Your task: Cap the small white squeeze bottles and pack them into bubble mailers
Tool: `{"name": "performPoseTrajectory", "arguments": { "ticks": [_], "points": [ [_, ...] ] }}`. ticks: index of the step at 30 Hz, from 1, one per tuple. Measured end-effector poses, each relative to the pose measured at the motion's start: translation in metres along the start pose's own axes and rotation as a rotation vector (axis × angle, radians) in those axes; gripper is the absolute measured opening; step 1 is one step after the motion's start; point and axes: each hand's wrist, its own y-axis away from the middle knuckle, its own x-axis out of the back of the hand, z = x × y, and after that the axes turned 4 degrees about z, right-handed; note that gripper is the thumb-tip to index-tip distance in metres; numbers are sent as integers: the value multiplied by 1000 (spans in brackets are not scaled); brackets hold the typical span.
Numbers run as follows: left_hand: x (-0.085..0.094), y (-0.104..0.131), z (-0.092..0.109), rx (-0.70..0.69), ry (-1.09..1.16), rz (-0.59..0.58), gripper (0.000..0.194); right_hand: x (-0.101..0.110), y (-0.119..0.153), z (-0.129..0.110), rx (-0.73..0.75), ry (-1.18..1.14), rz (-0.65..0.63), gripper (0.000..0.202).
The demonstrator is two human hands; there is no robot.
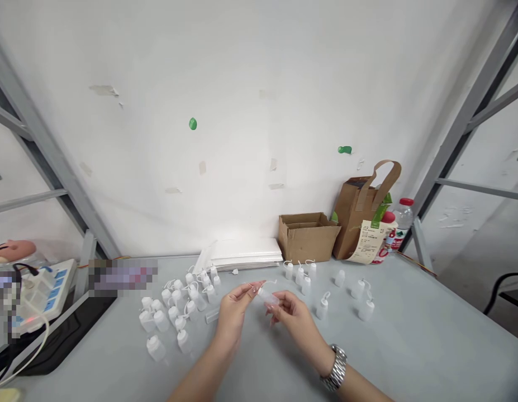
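A small translucent squeeze bottle [269, 297] is held tilted between my two hands, its cap end toward the left. My left hand [237, 306] pinches at the cap, thumb and forefinger together. My right hand [289, 312], below a wrist with a metal watch, has its fingers closed round the bottle's body. Several similar bottles [161, 320] with thin tubes on their caps stand in a group to the left. More of them [322, 308] stand spread out to the right. A clear tube-like piece [212, 316] lies beside my left hand.
Against the wall are a stack of white sheets [246, 254], an open cardboard box [307, 243], a brown paper bag [351, 218] and a red-capped bottle [403, 218]. A power strip [53, 293] with cables and a black panel [74, 335] lie at the left.
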Motion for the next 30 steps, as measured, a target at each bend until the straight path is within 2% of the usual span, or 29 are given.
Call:
{"name": "performPoseTrajectory", "arguments": {
  "ticks": [2,6,8,12,15,18,23,26,28,30],
  "points": [
    [1,-1,3,-14,-30,-30,24,1,0,1,-10,3,-28,41],
    [4,-4,9,-21,-96,-101,21,0,3,0,-182,-123,-185,47],
    [6,-6,8,-5,-100,-103,22,-1,4,0,-236,-164,-219,51],
    [7,-7,3,2,-85,-29,24,-2,3,-1,-84,-49,-103,47],
    [8,-7,1,6,-79,-33,24,-2,2,-2,-12,5,-53,44],
    [8,-7,3,9,-53,-78,22,0,2,-2,-75,-67,-128,43],
    [7,-5,7,-13,5,-129,18,3,4,-1,-270,-392,-291,40],
    [4,-3,7,-36,26,-128,19,2,4,-1,-334,-474,-347,40],
    [2,-2,6,-20,53,-103,21,1,4,-1,-315,-448,-343,42],
    [1,-1,7,17,88,-87,26,0,3,-1,-230,-356,-259,43]
  ]
}}
